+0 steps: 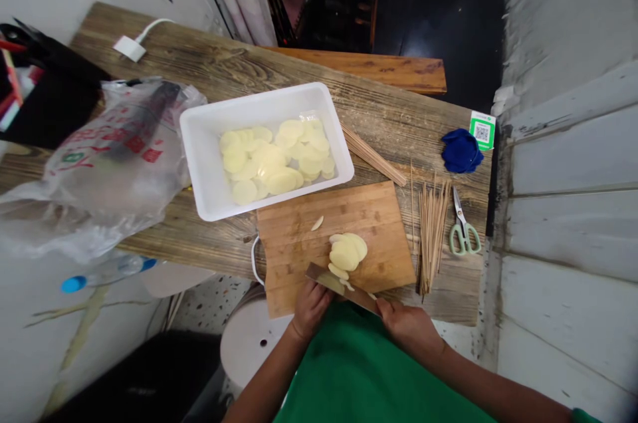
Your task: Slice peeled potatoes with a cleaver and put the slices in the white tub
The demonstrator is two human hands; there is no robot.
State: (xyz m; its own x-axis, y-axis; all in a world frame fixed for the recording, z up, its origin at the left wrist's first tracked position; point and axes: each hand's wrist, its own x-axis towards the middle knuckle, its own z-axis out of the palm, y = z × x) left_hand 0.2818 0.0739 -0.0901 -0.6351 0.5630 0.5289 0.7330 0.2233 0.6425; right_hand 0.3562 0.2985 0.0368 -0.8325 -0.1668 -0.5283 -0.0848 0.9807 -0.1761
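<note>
My right hand [409, 326] grips the handle end of a kitchen knife [343, 286], whose blade lies slantwise over the near edge of a wooden cutting board [289, 243]. Close behind the blade's far-left end is my left hand [312, 306], its fingers bent together; the blade partly covers them, and whatever they hold is hidden. Thin pale slices, like potato, form a small pile [347, 253] just beyond the blade, with small bits stuck on the knife. One thin sliver [318, 223] lies apart on the board.
A white plastic tub [199, 170] with many slices in it touches the board's far side. Wooden skewers [431, 230], scissors [463, 227] and a blue cloth item [461, 151] lie to the right. A plastic bag [114, 150] fills the left; a round stool [254, 343] stands below.
</note>
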